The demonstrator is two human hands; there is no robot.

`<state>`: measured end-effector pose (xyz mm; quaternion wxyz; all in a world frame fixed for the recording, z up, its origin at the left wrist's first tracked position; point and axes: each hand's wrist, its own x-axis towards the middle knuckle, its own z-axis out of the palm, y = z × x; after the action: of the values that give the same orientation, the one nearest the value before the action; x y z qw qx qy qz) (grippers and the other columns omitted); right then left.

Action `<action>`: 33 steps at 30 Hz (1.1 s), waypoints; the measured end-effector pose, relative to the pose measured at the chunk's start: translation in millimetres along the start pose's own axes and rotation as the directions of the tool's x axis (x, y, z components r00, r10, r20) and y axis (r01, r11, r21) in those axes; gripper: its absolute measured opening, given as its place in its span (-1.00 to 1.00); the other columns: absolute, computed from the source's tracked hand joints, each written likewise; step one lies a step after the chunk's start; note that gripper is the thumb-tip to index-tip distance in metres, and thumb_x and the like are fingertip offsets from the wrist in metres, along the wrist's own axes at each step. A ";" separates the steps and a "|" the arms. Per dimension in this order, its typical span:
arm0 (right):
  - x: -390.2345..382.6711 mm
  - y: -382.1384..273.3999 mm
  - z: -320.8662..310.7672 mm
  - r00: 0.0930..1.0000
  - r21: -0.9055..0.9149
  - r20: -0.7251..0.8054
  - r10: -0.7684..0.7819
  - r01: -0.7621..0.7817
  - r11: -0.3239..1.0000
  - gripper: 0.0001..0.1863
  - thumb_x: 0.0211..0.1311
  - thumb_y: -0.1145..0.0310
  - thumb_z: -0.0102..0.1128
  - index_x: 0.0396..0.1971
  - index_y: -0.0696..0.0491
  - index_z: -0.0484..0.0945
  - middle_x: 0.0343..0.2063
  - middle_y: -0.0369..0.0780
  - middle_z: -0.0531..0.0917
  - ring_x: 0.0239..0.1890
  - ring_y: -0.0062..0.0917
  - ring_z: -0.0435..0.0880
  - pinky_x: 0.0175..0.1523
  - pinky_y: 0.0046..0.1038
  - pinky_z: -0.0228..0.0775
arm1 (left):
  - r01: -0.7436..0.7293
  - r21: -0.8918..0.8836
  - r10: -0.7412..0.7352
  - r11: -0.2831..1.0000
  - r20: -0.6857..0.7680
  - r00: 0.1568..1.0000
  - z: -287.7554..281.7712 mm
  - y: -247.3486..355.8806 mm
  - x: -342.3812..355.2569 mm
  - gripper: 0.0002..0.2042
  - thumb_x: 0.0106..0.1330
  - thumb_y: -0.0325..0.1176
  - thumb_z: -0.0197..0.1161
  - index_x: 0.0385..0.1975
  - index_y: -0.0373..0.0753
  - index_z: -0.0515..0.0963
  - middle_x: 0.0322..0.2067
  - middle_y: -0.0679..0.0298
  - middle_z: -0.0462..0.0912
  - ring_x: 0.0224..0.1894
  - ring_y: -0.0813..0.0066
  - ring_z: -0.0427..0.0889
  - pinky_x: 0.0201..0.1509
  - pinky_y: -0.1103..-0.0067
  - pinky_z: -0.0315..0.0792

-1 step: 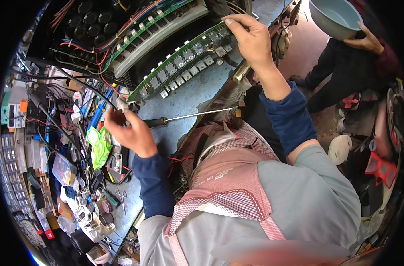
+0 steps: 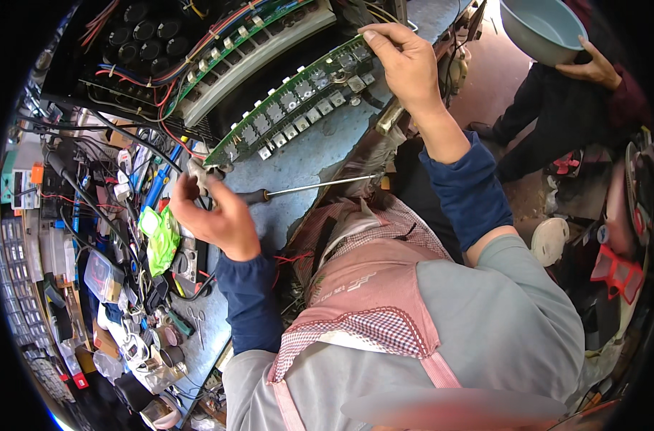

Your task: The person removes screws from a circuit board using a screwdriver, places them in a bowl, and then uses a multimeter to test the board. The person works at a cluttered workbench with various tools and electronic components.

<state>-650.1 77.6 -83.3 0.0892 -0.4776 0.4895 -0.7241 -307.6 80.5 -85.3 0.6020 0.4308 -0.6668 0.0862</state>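
Clear plastic forms a small rectangular box (image 2: pixel 103 276) amid the clutter at the far left, and right of it lies a crumpled bright-green plastic bag (image 2: pixel 160 244). Above them sits an open black metal chassis (image 2: pixel 82 63) with coloured wires and dark round cylinders inside. Next comes the left hand (image 2: pixel 215 215), fingers bent near the lower left end of a long green circuit board (image 2: pixel 284 100); whether they close on anything I cannot tell. The board slants up to the right in front of the chassis, over a worn blue table (image 2: pixel 309 154), with square metal-faced parts along its lower edge. Below it lies a screwdriver (image 2: pixel 319 186) with a dark handle and steel shaft. The right hand (image 2: pixel 406 65) pinches the board's upper right end. Farther right, another person's hand (image 2: pixel 596 66) holds a round grey bowl (image 2: pixel 546 36).
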 end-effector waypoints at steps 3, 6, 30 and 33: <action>0.0 2.8 -1.3 0.999 0.005 -0.004 -0.048 0.048 0.999 -0.81 0.50 0.40 0.33 -0.06 0.14 0.81 -0.28 -0.37 0.79 -0.20 -0.75 0.64 -0.04 -0.64 0.45 | -0.387 0.027 0.370 0.922 0.242 0.897 14.0 63.4 20.9 -0.48 0.26 -0.47 0.46 0.25 -0.30 0.56 0.23 -0.01 0.59 0.26 0.00 0.55 0.36 0.25 0.39; -0.4 1.5 -1.5 0.998 0.014 0.002 -0.061 0.061 0.998 -0.81 0.50 0.40 0.33 -0.06 0.15 0.81 -0.28 -0.37 0.79 -0.19 -0.75 0.64 -0.02 -0.65 0.45 | -0.439 0.047 0.393 0.897 0.370 0.842 59.2 75.9 34.6 -0.40 0.21 -0.31 0.50 0.30 -0.19 0.54 0.21 0.07 0.62 0.27 0.02 0.56 0.35 0.25 0.41; -64.4 12.3 13.0 0.582 0.411 0.097 0.807 -0.762 0.500 -0.77 0.40 0.40 0.35 -0.09 0.25 0.64 -0.35 -0.15 0.73 -0.46 -0.46 0.69 -0.40 -0.43 0.54 | -0.412 0.093 0.355 0.906 0.364 0.861 93.4 59.2 19.1 -0.40 -0.07 -0.33 0.59 0.11 -0.07 0.65 -0.03 0.35 0.72 -0.03 0.26 0.67 0.06 0.32 0.46; -61.4 4.9 17.7 0.527 0.383 0.076 0.846 -0.799 0.463 -0.80 0.41 0.41 0.33 -0.12 0.23 0.64 -0.35 -0.15 0.73 -0.47 -0.45 0.69 -0.42 -0.43 0.50 | -0.408 0.097 0.348 0.908 0.367 0.863 91.8 58.7 18.9 -0.43 -0.04 -0.34 0.56 0.10 -0.06 0.66 -0.03 0.36 0.73 -0.02 0.27 0.69 0.05 0.34 0.47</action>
<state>-605.5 100.7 -123.2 0.4853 -0.1094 0.5165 -0.6970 -412.5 49.5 -68.9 0.4092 0.3496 -0.8225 0.1840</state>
